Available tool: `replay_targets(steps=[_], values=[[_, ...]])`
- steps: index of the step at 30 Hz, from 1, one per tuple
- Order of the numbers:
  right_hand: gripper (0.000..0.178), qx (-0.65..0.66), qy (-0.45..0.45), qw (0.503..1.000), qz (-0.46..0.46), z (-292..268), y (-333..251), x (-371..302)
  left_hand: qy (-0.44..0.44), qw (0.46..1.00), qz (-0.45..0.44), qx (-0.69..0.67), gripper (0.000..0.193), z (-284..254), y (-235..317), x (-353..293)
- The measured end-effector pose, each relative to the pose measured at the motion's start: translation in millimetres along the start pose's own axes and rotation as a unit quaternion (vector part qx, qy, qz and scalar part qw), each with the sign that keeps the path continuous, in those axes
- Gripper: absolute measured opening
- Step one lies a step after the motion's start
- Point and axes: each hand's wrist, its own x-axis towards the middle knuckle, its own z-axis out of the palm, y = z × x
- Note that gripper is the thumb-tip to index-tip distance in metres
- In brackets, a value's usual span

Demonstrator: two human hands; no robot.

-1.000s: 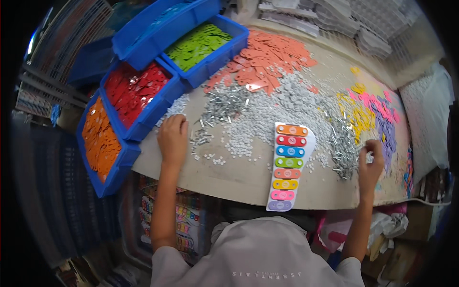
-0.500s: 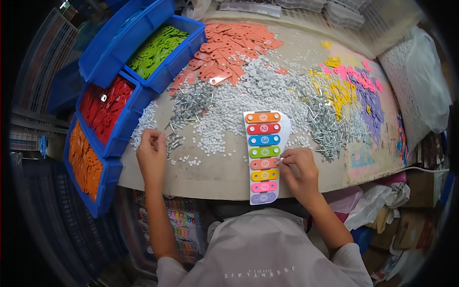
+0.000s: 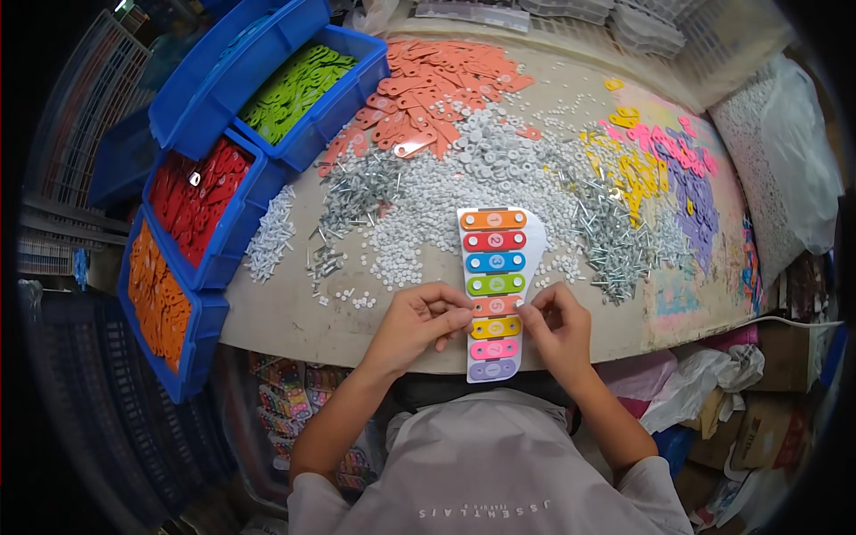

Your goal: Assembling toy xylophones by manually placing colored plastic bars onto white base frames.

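A toy xylophone [image 3: 528, 259] with a white base and several coloured bars lies upright in front of me at the table's near side. The upper bars carry round white heads at both ends; the lower ones show bare end holes. At the right end of the coral bar [image 3: 496, 307], my right hand [image 3: 560, 332] pinches a small white peg [image 3: 519, 304] against it. My left hand [image 3: 419, 323] is closed in a pinch by the bar's left end. Whatever its fingertips hold is too small to make out.
Blue bins of orange [image 3: 159, 299], red [image 3: 198, 201] and green bars [image 3: 294, 94] stand at the left. White pegs [image 3: 270, 234] lie beside them. Loose coral bars [image 3: 437, 85], white rings [image 3: 495, 147], metal pins [image 3: 615, 254], yellow [image 3: 637, 169] and purple bars [image 3: 694, 201] cover the far table.
My left hand has moved right from beside the white peg pile to the coral bar's left end. My right hand stays at the bar's right end.
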Motion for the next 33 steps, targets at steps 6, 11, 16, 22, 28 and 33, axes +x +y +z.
replay_targets(steps=[6,11,16,22,28,33], values=[[0.028,0.233,-0.087,0.943,0.221,-5,2,11,-0.014,1.0,-0.01,0.02,0.012,-1,-5,11],[0.029,0.233,-0.142,0.928,0.252,-10,3,18,-0.015,1.0,-0.018,0.016,0.01,2,-5,14],[0.029,0.238,-0.176,0.917,0.267,-14,2,23,-0.006,0.995,0.055,0.087,0.03,1,-15,19],[0.035,0.237,-0.218,0.898,0.298,-16,4,27,0.019,0.985,-0.036,0.167,0.065,9,-7,25],[0.034,0.24,-0.249,0.879,0.328,-21,0,31,-0.094,0.991,-0.028,0.092,0.071,6,-2,41],[0.029,0.222,-0.242,0.894,0.305,-16,4,29,-0.087,0.992,-0.004,0.095,0.065,8,-4,39]])
